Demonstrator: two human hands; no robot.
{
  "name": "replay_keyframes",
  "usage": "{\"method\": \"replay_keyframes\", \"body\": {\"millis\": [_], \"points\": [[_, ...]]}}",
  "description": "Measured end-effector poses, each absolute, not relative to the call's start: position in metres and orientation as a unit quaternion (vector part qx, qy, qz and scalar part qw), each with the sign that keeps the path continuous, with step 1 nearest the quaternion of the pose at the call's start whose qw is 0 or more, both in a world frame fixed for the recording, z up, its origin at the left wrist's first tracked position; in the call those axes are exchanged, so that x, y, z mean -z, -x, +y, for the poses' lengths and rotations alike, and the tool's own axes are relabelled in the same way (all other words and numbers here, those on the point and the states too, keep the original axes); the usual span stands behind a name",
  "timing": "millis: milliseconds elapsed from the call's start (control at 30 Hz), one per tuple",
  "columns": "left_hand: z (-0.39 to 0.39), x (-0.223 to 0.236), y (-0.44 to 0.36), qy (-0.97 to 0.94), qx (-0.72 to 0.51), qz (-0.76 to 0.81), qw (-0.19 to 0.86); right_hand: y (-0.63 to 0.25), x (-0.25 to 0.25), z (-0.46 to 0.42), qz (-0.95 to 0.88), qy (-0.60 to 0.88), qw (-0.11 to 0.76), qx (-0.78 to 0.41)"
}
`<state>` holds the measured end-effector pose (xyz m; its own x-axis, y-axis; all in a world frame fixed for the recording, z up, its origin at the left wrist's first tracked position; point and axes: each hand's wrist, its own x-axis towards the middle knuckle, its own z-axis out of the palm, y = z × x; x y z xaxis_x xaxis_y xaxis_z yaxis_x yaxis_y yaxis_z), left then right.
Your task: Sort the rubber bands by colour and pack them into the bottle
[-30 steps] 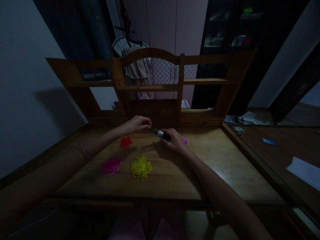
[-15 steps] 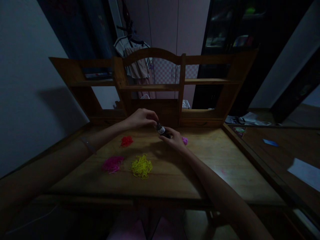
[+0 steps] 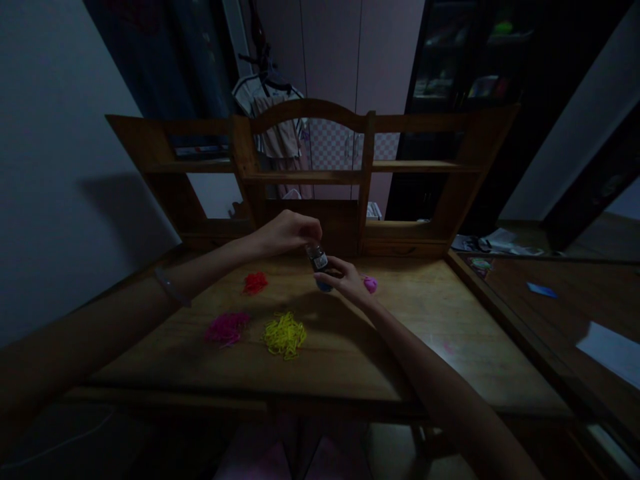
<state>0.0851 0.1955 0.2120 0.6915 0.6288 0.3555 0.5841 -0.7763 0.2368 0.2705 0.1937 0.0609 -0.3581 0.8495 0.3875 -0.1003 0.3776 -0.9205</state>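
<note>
My right hand [image 3: 347,279] grips a small glass bottle [image 3: 320,261] with a label on its side and something blue at its bottom. The bottle is tilted slightly, mouth up. Just above that mouth is my left hand [image 3: 295,230], its fingers bent and pressed together; whatever they hold is hidden. Three loose heaps of thin strands, perhaps rubber bands, lie on the desk: red [image 3: 255,283], magenta [image 3: 227,329] and yellow [image 3: 284,335]. A small pink object [image 3: 370,284] sits just beyond my right wrist, its kind unclear.
A wooden shelf unit [image 3: 305,177] rises along the desk's back edge [image 3: 410,313]. On the right, a lower brown surface holds a blue card [image 3: 542,290] and a white paper sheet [image 3: 613,350]. Clothes [image 3: 275,123] hang behind the shelves.
The bottle has turned more upright, and its neck and blue bottom now show. My left hand has risen slightly off the bottle's top, fingers curled. The heaps stay in place.
</note>
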Motion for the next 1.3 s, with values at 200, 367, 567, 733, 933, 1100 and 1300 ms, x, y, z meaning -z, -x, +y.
{"method": "replay_keyframes", "body": {"millis": [200, 367, 567, 733, 933, 1100, 1300], "points": [[0.171, -0.227, -0.073, -0.839, -0.384, 0.382, -0.056, -0.287, -0.077, 0.206, -0.639, 0.282, 0.554, -0.453], [0.111, -0.181, -0.046, -0.77, -0.402, 0.493, 0.051, -0.322, -0.107, 0.189, -0.744, 0.333, 0.506, -0.282], [0.034, -0.052, -0.032, -0.718, -0.288, 0.593, 0.224, -0.35, -0.122, 0.112, -0.871, 0.342, 0.292, -0.2], [0.031, -0.018, -0.035, -0.706, -0.24, 0.636, 0.201, -0.334, -0.104, 0.062, -0.891, 0.367, 0.153, -0.219], [0.055, -0.033, -0.027, -0.734, -0.245, 0.599, 0.206, -0.305, -0.086, 0.056, -0.898, 0.39, 0.123, -0.163], [0.063, -0.035, -0.027, -0.722, -0.269, 0.576, 0.272, -0.287, -0.084, 0.066, -0.905, 0.385, 0.125, -0.132], [0.067, -0.037, -0.028, -0.698, -0.3, 0.569, 0.316, -0.277, -0.084, 0.075, -0.909, 0.374, 0.127, -0.131]]}}
